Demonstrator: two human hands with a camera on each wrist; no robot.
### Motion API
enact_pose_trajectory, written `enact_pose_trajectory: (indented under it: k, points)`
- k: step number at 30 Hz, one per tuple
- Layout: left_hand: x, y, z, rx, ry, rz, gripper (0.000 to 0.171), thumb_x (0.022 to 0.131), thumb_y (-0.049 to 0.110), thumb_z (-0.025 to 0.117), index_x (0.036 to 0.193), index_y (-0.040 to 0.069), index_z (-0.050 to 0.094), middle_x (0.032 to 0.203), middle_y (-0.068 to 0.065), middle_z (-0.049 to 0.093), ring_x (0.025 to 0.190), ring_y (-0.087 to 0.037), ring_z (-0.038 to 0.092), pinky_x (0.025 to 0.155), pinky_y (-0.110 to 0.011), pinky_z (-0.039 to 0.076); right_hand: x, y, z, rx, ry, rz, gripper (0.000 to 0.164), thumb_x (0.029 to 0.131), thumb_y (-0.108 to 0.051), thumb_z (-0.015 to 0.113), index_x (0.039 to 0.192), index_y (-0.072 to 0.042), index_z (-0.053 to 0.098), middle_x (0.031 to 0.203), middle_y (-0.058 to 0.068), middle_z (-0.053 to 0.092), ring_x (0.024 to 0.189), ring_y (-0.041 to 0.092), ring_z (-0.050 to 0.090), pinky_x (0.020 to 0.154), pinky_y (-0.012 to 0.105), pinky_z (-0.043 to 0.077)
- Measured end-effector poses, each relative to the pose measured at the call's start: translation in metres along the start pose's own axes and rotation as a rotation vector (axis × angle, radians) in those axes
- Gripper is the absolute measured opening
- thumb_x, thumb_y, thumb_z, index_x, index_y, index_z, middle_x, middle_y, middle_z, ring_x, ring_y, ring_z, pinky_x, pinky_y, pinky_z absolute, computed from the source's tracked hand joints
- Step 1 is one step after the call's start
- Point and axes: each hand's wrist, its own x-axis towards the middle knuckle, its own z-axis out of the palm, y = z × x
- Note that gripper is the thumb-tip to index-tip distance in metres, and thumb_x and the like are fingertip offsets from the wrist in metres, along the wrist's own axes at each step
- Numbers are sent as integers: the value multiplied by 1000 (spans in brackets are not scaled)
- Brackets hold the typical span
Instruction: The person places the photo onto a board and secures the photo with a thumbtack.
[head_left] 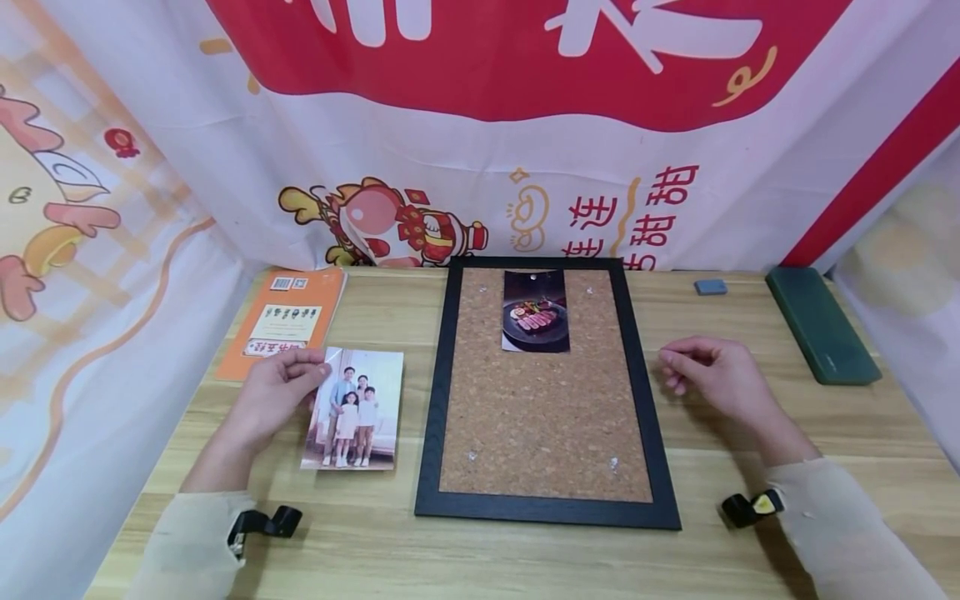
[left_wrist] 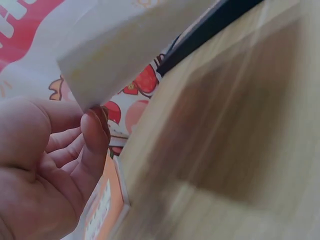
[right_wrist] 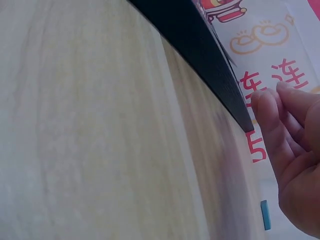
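My left hand (head_left: 273, 390) pinches a family photo (head_left: 363, 408) by its upper left corner, between thumb and fingers. The print is raised off the table left of the board, its pale back (left_wrist: 115, 55) facing the left wrist camera. A black-framed cork board (head_left: 543, 417) lies in the middle. Near its top, a food photo (head_left: 535, 312) hangs from a clear pin (head_left: 533, 277). Small clear pins (head_left: 614, 463) sit near the board's corners. Right of the frame, my right hand (head_left: 723, 379) hovers with loosely bent fingers; nothing shows between thumb and forefinger (right_wrist: 266, 107).
An orange booklet (head_left: 292, 321) lies at the back left, partly behind my left hand. A small blue eraser-like block (head_left: 710, 287) and a dark green case (head_left: 821, 325) lie at the back right. Printed cloth (head_left: 480, 183) hangs along the table's far edge.
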Motion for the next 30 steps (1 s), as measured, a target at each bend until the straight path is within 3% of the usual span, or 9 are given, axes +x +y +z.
enact_pose_trajectory:
  k: [11,18,25,30]
  points:
    - [-5,20,8,8,-3,34,52,109,27,66,153,3,54,138,-21,65,101,-2,66,84,-19,59,-2,-4,3,0,-11,-84,32,114,-25,57,130,-1,70,109,19,76,82,15,73,71,30,65]
    - [-4,38,25,-47,-44,56,53,107,18,67,156,5,51,137,-21,62,86,-9,69,74,-27,62,-3,-13,6,27,-7,-152,29,113,-20,58,129,1,69,105,19,75,81,14,71,69,30,64]
    - [2,55,48,-39,-83,80,50,107,13,66,155,7,53,136,-21,66,91,-19,72,73,-31,63,-6,-30,14,105,-14,-206,27,111,-12,60,126,8,68,97,10,77,78,12,74,67,30,64]
    - [8,64,67,-56,-122,105,48,106,10,66,152,6,53,132,-22,68,84,-20,72,69,-33,62,-5,-43,20,112,-35,-203,25,111,-11,60,126,8,66,101,18,77,79,13,75,68,31,65]
